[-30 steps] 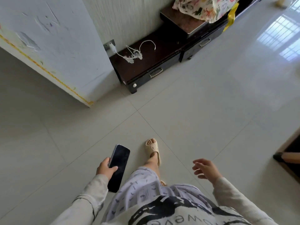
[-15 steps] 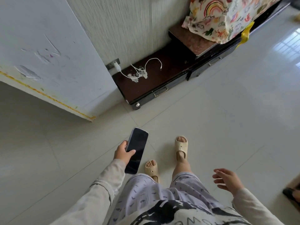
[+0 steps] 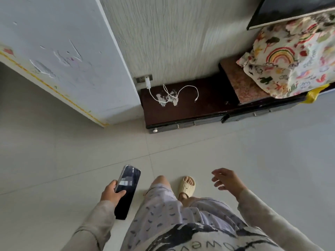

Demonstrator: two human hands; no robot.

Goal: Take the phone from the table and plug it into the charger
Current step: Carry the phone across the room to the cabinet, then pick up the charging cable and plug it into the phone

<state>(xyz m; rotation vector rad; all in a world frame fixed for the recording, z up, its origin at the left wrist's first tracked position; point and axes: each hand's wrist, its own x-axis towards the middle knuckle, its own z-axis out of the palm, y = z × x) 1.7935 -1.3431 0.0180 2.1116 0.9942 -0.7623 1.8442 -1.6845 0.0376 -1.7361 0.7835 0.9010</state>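
I am reading very little writing here: upside-down letters on the shirt hem at six o'clock look like "owev", and the rest is cut off by the frame edge. The phone (image 3: pixel 126 191) is showing no brand, only a dark glossy screen with a window reflection.

My left hand (image 3: pixel 111 193) is gripping the phone at about seven o'clock, thumb lying across the screen and fingers wrapped behind, the top end tilting toward one o'clock. My right hand (image 3: pixel 227 181) is hanging empty at five o'clock, fingers spread loosely and slightly curled.

The charger (image 3: pixel 148 82) is sitting plugged into the wall socket (image 3: pixel 143 78) at twelve o'clock, and its white cable (image 3: pixel 181 90) is lying in loose loops over the dark low cabinet (image 3: pixel 199 111), the free plug end resting on the top toward one o'clock, well apart from the phone. A rainbow-patterned cloth (image 3: pixel 290 62) is draping over the cabinet at two o'clock. One beige slipper (image 3: pixel 186 186) is showing on the tile floor (image 3: pixel 72 169) between my hands.

Against the frame half a second ago, the cabinet and charger are appearing larger and closer to centre, the view is squaring up to the wall, and the left knee is now covering the slipper that was showing on that side
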